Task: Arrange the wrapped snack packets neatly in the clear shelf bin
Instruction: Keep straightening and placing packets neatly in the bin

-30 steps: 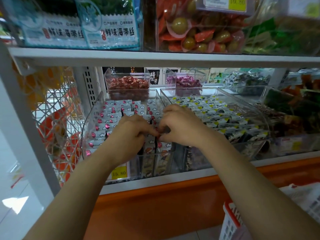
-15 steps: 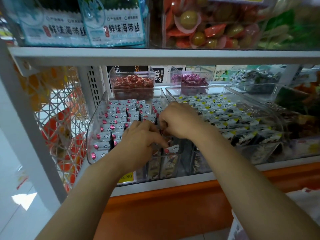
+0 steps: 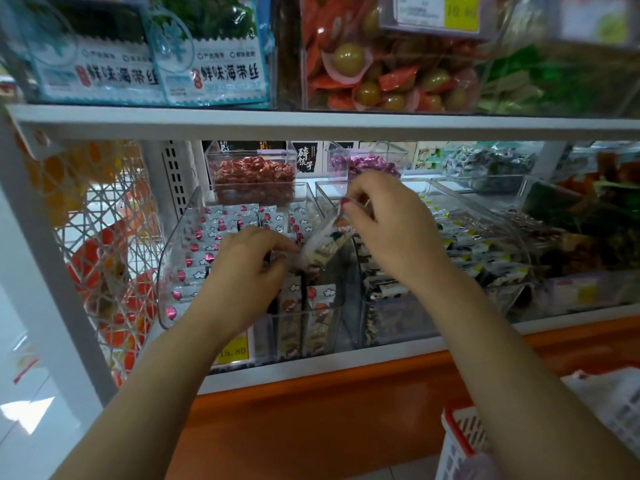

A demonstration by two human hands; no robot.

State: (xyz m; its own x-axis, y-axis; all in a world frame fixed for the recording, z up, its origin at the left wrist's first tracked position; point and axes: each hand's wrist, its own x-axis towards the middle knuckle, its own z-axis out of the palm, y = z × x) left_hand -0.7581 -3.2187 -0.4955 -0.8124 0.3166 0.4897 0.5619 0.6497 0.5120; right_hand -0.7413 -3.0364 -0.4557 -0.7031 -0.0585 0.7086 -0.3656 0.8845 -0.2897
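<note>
A clear shelf bin [image 3: 180, 237] on the lower shelf holds several rows of white snack packets [image 3: 214, 233] printed with red dots and clouds, standing on edge. My right hand [image 3: 391, 230] pinches one such packet [image 3: 323, 242] by its top end and holds it tilted above the bin's right side. My left hand [image 3: 249, 268] reaches into the bin's front rows with its fingers curled among the packets; whether it grips one is hidden.
A second clear bin [image 3: 460, 209] of dark packets stands right of the first. Small boxes of red candies [image 3: 252, 174] and purple candies [image 3: 370, 164] sit behind. A shelf board [image 3: 311, 123] hangs close overhead. A red-and-white basket [image 3: 460, 441] sits at lower right.
My right hand has risen up and back out of the bin, lifting one packet by its end. My left hand stays low among the front rows.
</note>
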